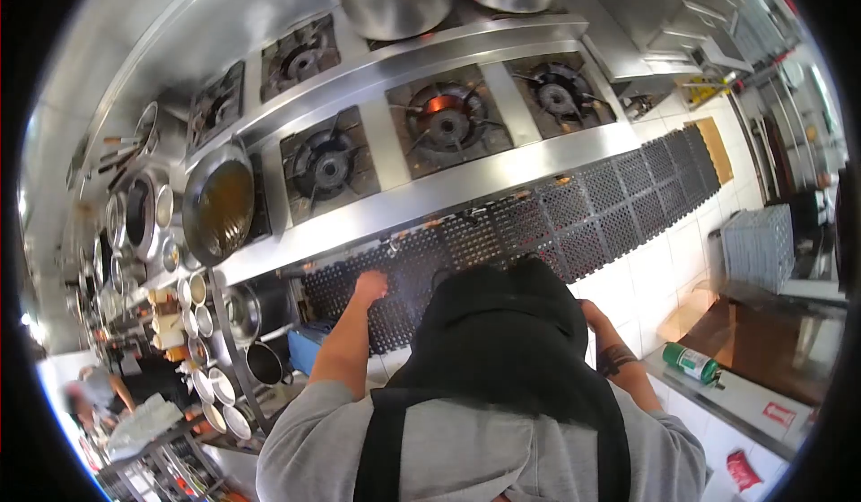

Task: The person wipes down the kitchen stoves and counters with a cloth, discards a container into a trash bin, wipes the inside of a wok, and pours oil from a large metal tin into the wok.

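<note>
My left hand [372, 285] hangs in front of the stove, above the black perforated floor mat [421, 273]. Its fingers look curled in, and nothing shows in them. At my right side, my right hand [589, 314] is by the edge of my black apron [502, 340]; its fingers are mostly hidden. The stainless steel stove [395, 199] stands before me, with a glowing orange part on its middle front burner [447, 112]. A dark pan [221, 201] with brownish oil sits at the stove's left end.
Large steel pots [386, 0] stand on the back burners. Stacked pans and bowls [202, 309] fill the left shelves. Another person [103, 390] is at the far left. A green canister [689, 361] lies on the right counter, near grey stacked trays [758, 246].
</note>
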The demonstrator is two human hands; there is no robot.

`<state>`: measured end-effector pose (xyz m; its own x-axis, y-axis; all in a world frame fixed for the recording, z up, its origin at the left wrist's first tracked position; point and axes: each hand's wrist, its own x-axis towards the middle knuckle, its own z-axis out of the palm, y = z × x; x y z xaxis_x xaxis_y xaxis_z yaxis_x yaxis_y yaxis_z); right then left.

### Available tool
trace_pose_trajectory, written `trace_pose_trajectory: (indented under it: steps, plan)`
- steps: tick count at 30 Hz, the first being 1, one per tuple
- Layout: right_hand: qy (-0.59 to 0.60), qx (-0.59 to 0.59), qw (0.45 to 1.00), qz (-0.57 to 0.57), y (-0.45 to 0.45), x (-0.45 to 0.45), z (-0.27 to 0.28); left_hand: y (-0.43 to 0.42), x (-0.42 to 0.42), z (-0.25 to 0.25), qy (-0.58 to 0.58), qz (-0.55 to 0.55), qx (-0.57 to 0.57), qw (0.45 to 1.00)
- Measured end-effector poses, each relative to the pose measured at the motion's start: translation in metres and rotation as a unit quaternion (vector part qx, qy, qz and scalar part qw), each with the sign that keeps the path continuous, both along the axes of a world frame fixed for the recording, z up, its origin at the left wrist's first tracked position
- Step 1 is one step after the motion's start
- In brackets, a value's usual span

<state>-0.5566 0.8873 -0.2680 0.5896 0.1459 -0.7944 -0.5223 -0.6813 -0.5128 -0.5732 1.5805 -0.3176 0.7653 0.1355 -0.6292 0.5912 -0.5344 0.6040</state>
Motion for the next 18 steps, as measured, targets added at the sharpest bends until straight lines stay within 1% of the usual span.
trace_pose_trajectory:
  steps: [1,2,3,4,5,6,7,8,9,10,11,12,13,14,15,16,18]
  plan:
    - [-0.031,0.01,0.999,-0.012,0.003,-0.006,0.013,-0.015,0.007,0.011,0.066,0.001,-0.03,0.997]
    - [-0.029,0.02,0.997,-0.067,0.009,-0.008,0.034,-0.028,0.012,0.017,0.13,0.002,-0.058,0.99]
    - [-0.038,0.009,0.997,-0.067,0.007,-0.009,0.034,-0.028,0.006,-0.017,0.064,-0.092,-0.046,0.993]
    - [-0.048,-0.003,0.997,-0.066,-0.001,-0.014,0.025,-0.034,0.003,-0.038,-0.01,-0.176,-0.028,0.984]
    - [-0.057,0.01,0.985,-0.162,-0.015,-0.019,0.0,-0.051,0.002,-0.034,-0.032,-0.189,-0.038,0.981]
    - [-0.066,-0.025,0.987,-0.144,-0.032,-0.021,-0.023,-0.07,0.006,-0.023,-0.053,-0.203,-0.048,0.977]
    - [-0.097,-0.007,0.99,-0.102,-0.053,-0.024,-0.054,-0.089,0.016,-0.011,-0.042,-0.287,0.013,0.957]
    - [-0.124,0.007,0.991,-0.058,-0.078,-0.029,-0.072,-0.111,0.021,-0.001,-0.027,-0.365,0.072,0.928]
    - [-0.086,-0.004,0.992,-0.088,-0.094,-0.026,-0.061,-0.132,0.027,0.005,-0.032,-0.373,0.071,0.925]
    - [-0.05,-0.013,0.992,-0.117,-0.1,-0.021,-0.033,-0.153,0.035,0.009,-0.017,-0.461,0.126,0.879]
    - [0.032,0.007,0.969,-0.247,-0.092,-0.004,0.041,-0.169,0.044,0.008,-0.002,-0.541,0.183,0.821]
    - [0.025,0.011,0.967,-0.254,-0.114,0.0,0.035,-0.183,0.052,-0.006,-0.008,-0.546,0.188,0.816]
    - [0.028,0.019,0.962,-0.272,-0.134,0.004,0.033,-0.198,0.063,-0.022,0.022,-0.513,0.115,0.85]
    - [0.031,0.028,0.956,-0.291,-0.155,0.008,0.023,-0.215,0.077,-0.025,0.053,-0.478,0.04,0.876]
    - [0.027,0.012,0.963,-0.269,-0.178,0.012,0.021,-0.24,0.086,-0.023,0.043,-0.402,0.062,0.912]
    - [0.02,0.016,0.96,-0.279,-0.198,0.016,0.019,-0.265,0.105,-0.021,0.036,-0.411,0.067,0.908]
    - [0.085,0.058,0.926,-0.363,-0.25,0.006,-0.01,-0.32,0.146,-0.005,-0.043,-0.522,0.117,0.844]
